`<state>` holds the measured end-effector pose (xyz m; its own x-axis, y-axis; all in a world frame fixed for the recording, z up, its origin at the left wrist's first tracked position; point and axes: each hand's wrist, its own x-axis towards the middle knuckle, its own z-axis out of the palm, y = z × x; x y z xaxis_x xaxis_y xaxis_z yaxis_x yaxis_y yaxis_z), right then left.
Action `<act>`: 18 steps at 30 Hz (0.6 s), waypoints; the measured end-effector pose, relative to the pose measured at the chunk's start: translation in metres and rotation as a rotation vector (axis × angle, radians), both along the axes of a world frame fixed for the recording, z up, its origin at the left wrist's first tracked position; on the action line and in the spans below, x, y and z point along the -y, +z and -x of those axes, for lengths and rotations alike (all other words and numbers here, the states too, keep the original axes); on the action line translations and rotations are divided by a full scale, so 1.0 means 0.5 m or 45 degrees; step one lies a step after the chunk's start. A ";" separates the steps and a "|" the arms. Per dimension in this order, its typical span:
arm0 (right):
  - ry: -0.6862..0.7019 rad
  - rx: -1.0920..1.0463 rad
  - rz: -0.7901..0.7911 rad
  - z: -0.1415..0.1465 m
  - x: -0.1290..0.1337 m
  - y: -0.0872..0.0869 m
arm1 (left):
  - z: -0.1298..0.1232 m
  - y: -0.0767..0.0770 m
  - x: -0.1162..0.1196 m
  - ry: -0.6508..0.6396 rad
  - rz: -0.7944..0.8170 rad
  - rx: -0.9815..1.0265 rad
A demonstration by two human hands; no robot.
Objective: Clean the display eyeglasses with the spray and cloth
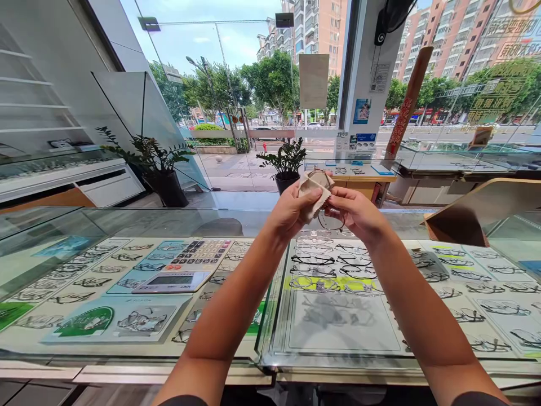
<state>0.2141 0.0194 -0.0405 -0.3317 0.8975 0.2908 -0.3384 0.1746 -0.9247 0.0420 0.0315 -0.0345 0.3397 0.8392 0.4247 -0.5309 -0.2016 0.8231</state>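
Observation:
Both of my hands are raised together above the glass display counter (270,338). My left hand (291,211) pinches a beige cleaning cloth (315,194) with zigzag-cut edges, folded over part of a pair of eyeglasses (332,221). My right hand (353,211) has its fingers closed on the eyeglasses at the frame. One rim shows above the cloth, and another thin curved part hangs below the fingers. The cloth and fingers hide the rest of the glasses.
Inside the counter lie rows of eyeglass frames (313,259). A calculator (181,268) rests on the left side of the glass. A wooden stand (486,208) is at right. Potted plants (287,160) stand beyond, before the glass storefront.

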 end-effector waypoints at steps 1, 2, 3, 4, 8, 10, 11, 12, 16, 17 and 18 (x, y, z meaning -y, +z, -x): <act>0.005 -0.003 0.004 0.000 -0.001 -0.001 | -0.003 -0.003 0.000 0.007 -0.006 -0.002; 0.011 0.002 0.002 0.001 -0.001 -0.003 | -0.007 -0.006 -0.001 0.032 -0.011 0.008; 0.017 0.013 -0.008 0.002 -0.002 -0.005 | -0.010 -0.008 -0.002 0.071 -0.011 0.024; 0.022 0.030 -0.025 0.004 -0.002 -0.006 | -0.012 -0.010 -0.003 0.115 -0.002 0.042; 0.034 0.109 -0.095 0.013 -0.002 -0.011 | -0.013 -0.012 -0.008 0.279 0.050 0.050; 0.025 0.126 -0.110 0.015 -0.003 -0.011 | -0.011 -0.009 -0.008 0.339 0.037 0.044; 0.020 0.128 -0.113 0.015 -0.004 -0.011 | -0.011 -0.008 -0.008 0.355 0.023 0.042; 0.018 0.127 -0.117 0.015 -0.005 -0.011 | -0.010 -0.007 -0.007 0.355 0.009 0.037; 0.040 0.137 -0.109 0.009 -0.008 -0.012 | -0.011 -0.006 -0.006 0.264 -0.028 -0.005; 0.043 0.137 -0.098 0.007 -0.008 -0.011 | -0.012 -0.007 -0.006 0.249 -0.040 -0.003; 0.044 0.135 -0.082 0.004 -0.008 -0.010 | -0.012 -0.007 -0.007 0.239 -0.055 0.001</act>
<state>0.2121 0.0236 -0.0455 -0.3938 0.8655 0.3095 -0.2464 0.2250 -0.9427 0.0480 0.0352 -0.0381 0.1788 0.8686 0.4621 -0.4816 -0.3323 0.8109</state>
